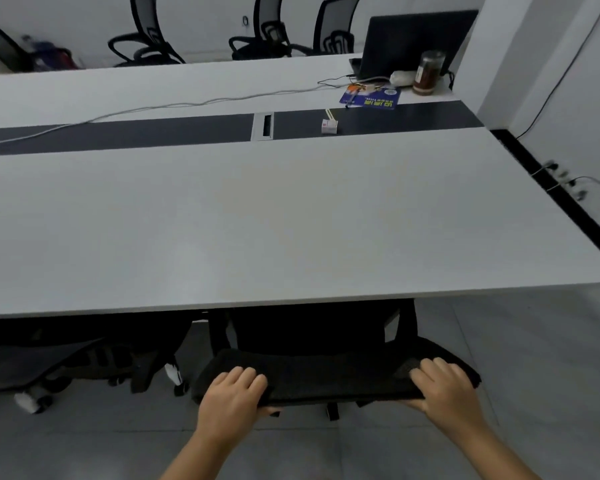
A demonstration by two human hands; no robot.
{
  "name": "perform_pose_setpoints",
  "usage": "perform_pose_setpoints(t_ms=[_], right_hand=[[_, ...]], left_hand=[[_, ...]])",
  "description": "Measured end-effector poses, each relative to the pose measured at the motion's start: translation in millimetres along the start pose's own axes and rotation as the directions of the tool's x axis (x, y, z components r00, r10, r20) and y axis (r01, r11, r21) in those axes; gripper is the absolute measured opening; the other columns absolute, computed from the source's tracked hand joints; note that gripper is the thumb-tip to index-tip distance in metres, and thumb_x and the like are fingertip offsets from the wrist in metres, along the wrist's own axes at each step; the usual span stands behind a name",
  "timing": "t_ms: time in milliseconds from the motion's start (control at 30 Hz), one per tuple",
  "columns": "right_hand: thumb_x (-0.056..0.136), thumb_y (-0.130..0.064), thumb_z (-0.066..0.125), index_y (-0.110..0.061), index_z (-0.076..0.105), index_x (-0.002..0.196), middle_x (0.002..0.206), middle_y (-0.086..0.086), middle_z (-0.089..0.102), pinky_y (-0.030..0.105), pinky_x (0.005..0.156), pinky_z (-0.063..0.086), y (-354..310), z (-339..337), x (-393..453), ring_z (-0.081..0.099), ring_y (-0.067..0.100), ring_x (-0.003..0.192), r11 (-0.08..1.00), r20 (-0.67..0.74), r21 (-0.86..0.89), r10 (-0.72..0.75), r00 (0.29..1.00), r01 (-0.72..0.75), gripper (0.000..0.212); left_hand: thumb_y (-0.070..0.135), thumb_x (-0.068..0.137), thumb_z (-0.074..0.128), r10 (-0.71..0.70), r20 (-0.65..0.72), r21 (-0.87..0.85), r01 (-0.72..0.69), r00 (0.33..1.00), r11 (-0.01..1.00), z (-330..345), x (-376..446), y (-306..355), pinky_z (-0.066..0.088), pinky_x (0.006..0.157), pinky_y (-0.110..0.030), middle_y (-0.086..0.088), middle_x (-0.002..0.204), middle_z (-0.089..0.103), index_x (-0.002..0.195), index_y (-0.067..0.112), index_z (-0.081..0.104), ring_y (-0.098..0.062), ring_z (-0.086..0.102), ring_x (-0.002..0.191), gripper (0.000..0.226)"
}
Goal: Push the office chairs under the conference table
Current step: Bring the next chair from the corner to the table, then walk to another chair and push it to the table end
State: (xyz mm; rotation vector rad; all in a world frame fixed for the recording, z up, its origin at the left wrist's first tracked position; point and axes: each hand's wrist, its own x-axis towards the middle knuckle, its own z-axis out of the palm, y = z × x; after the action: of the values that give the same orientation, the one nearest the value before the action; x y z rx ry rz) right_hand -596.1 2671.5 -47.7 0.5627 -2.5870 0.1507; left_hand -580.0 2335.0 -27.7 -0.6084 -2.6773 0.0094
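A black mesh office chair (329,375) stands at the near edge of the long white conference table (257,220), its seat mostly under the tabletop and only the top of its backrest showing. My left hand (231,400) grips the left end of the backrest top, fingers curled over it and thumb beneath. My right hand (445,389) grips the right end the same way. A second black chair (73,358) sits to the left, partly under the table.
Three black chairs (149,32) stand along the table's far side. A laptop (413,39), a jar (428,72), a blue booklet (371,97), a small box (329,126) and a cable (153,107) lie on the table. A wall with plugged cables runs on the right.
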Motion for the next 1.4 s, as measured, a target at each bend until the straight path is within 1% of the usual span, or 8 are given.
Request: perform_pose_setpoints(t_ms=[333,667,867,1033,1167,1267,1333,1400], right_hand=[[0.090,-0.060,0.018,-0.013,0.042,0.064,0.051,0.005,0.046,0.028,0.050,0.019,23,29,76,0.031,0.018,0.057,0.998,0.007,-0.065,0.021,1.000,-0.020,0.059],[0.077,-0.062,0.035,-0.014,0.048,0.059,0.053,0.002,0.048,0.026,0.046,0.029,22,26,71,0.035,0.017,0.055,0.996,0.047,-0.067,0.056,0.997,-0.053,0.053],[0.080,-0.062,0.040,-0.011,0.067,0.084,0.086,0.004,0.069,0.031,0.090,0.032,8,5,39,0.055,0.016,0.089,0.885,0.207,0.248,0.349,0.914,-0.394,0.058],[0.074,-0.076,0.036,-0.023,0.058,0.109,0.118,-0.011,0.051,-0.004,0.094,0.022,18,-42,-16,0.034,-0.025,0.111,0.393,0.310,0.574,0.708,0.634,-0.719,0.068],[0.065,-0.087,0.030,-0.067,0.049,0.094,0.108,-0.057,0.039,-0.008,0.087,0.025,47,-67,-111,0.035,-0.031,0.103,0.197,0.449,0.448,0.794,0.410,-0.872,0.040],[0.051,-0.086,0.052,-0.059,0.058,0.092,0.108,-0.020,0.064,0.002,0.084,0.039,72,-89,-177,0.060,-0.005,0.097,-0.055,0.475,0.439,0.862,0.180,-0.897,0.049],[0.033,-0.061,0.083,-0.039,0.068,0.077,0.096,0.003,0.066,-0.001,0.070,0.041,100,-116,-194,0.062,-0.011,0.080,-0.249,0.521,0.473,0.852,0.040,-0.845,0.051],[0.042,-0.036,0.089,-0.052,0.066,0.069,0.090,-0.002,0.063,-0.003,0.065,0.039,142,-138,-208,0.059,-0.014,0.076,-0.288,0.510,0.489,0.860,0.003,-0.824,0.039]], left_hand=[[0.058,0.091,0.020,-0.009,-0.106,0.029,0.013,0.994,1.000,30,65,-45,0.024,0.058,-0.028,0.001,0.055,0.054,0.074,0.019,0.037,-0.016,0.036,0.063,0.045],[0.062,0.081,0.030,-0.025,-0.030,-0.010,0.024,0.999,1.000,28,61,-42,0.026,0.058,-0.028,0.003,0.058,0.057,0.075,0.022,0.048,-0.015,0.037,0.063,0.045],[0.059,0.091,0.027,-0.187,0.061,-0.518,0.192,0.980,0.834,6,66,23,0.036,0.071,-0.018,-0.001,0.077,0.068,0.081,0.017,0.064,-0.008,0.048,0.079,0.057],[0.060,0.088,0.030,-0.087,0.221,-0.820,0.233,0.971,0.523,9,102,142,0.028,0.090,0.003,0.024,0.102,0.054,0.089,0.035,0.056,0.021,0.041,0.104,0.036],[0.067,0.080,0.041,0.044,0.378,-0.862,0.335,0.925,0.381,38,123,227,0.035,0.086,0.001,0.035,0.116,0.049,0.093,0.058,0.054,0.021,0.044,0.104,0.021],[0.053,0.062,0.055,0.164,0.568,-0.806,0.504,0.807,0.312,58,142,286,0.040,0.069,0.001,0.052,0.097,0.049,0.077,0.076,0.048,0.023,0.049,0.090,0.028],[0.030,0.070,0.065,0.162,0.629,-0.768,0.576,0.760,0.281,68,156,327,0.040,0.062,0.001,0.026,0.085,0.065,0.067,0.076,0.049,0.014,0.057,0.077,0.049],[-0.001,0.078,0.064,0.144,0.679,-0.730,0.639,0.720,0.243,78,178,367,0.041,0.061,0.001,0.006,0.087,0.066,0.072,0.061,0.062,0.012,0.059,0.071,0.062]])
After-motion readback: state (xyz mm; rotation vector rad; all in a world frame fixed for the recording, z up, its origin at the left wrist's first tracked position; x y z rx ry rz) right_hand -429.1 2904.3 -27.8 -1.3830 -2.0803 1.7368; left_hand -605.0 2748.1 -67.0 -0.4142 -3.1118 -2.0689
